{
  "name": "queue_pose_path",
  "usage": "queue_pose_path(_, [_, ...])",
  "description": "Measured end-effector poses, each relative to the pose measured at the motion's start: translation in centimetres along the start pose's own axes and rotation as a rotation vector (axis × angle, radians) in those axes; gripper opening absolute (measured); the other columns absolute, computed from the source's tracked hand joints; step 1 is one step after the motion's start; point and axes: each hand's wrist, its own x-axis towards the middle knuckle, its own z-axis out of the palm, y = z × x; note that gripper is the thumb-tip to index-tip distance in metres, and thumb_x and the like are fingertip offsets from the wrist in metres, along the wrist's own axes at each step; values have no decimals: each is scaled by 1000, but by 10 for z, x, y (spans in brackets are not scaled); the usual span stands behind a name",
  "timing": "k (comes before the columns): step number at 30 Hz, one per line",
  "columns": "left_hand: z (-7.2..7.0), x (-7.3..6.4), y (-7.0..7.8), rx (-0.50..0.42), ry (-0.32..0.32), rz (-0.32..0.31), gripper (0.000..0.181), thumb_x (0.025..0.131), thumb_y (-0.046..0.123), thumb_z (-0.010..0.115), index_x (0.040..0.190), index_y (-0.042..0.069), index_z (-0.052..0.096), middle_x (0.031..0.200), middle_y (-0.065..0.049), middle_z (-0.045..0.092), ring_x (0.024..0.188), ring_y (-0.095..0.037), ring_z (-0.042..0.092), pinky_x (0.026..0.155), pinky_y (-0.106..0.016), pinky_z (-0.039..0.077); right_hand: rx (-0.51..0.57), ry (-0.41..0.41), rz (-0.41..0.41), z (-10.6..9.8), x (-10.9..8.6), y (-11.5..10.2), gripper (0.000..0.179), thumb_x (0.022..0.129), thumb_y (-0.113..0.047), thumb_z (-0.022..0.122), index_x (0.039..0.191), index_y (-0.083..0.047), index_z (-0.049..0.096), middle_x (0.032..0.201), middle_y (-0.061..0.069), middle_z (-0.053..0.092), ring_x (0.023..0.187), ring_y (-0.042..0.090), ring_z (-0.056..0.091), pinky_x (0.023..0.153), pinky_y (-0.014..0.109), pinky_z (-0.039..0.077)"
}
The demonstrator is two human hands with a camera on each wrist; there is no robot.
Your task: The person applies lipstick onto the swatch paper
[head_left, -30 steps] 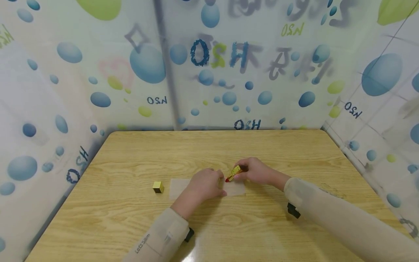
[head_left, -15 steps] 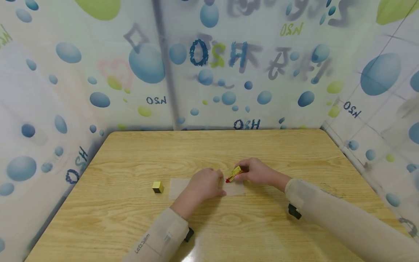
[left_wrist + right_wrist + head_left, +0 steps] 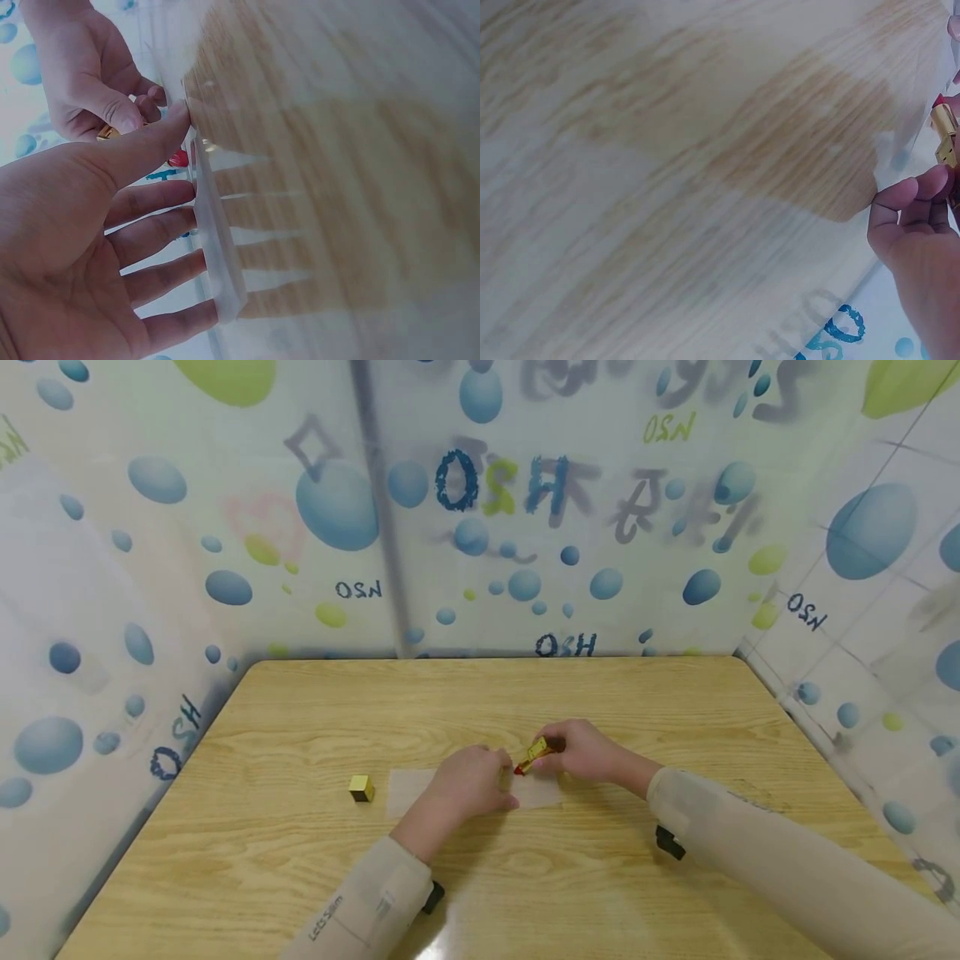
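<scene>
Sleeves (image 3: pixel 367 893) lay nearest you. Your left hand (image 3: pixel 467 783) had its fingers straight and spread, tips on the pale paper strip (image 3: pixel 408 791) across the wooden table (image 3: pixel 480 693). A gold-and-black block (image 3: pixel 362 788) sat left of that hand, just off the strip. Your right hand (image 3: pixel 588 752) pinched the gold lipstick (image 3: pixel 536 752), tilted, red tip down, just right of your left fingertips; tip contact, couldn't tell. Bubble-print wall (image 3: pixel 480 577) stood beyond both hands.
</scene>
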Motion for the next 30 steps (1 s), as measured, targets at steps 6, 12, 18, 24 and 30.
queue_pose_path(6, [0,0,0,-2,5,6,59,87,46,88,132,13,72,126,-10,77,116,-29,72,100,-44,60,0,-2,-12,-1,-2,-2,15,98,-22,79,110,-13,77,93,0,69,82,14,56,73,29,48])
queue_pose_path(12, [0,0,0,-10,1,2,58,87,46,88,132,13,72,126,-11,77,117,-30,72,100,-45,60,-7,0,1,-2,-4,-3,16,97,-23,80,109,-13,76,93,0,67,83,14,55,74,29,47])
queue_pose_path(18, [0,0,1,-9,8,3,59,86,46,89,132,13,72,126,-11,77,117,-30,72,100,-44,59,-2,4,-7,-3,-7,-2,16,97,-23,81,109,-13,76,92,0,67,82,14,54,73,28,47])
queue_pose_path(24, [0,0,0,-9,-3,-6,60,86,46,89,133,13,71,127,-11,76,118,-30,71,101,-45,59,-3,-2,-24,-4,-8,1,17,97,-23,80,110,-12,76,91,0,66,81,14,54,71,27,46])
queue_pose_path(30, [0,-1,1,-10,-14,-15,61,87,46,88,135,13,71,130,-12,75,120,-30,71,102,-45,59,-1,-6,-10,-4,-11,1,16,96,-22,81,109,-14,77,90,0,64,81,15,52,71,28,45])
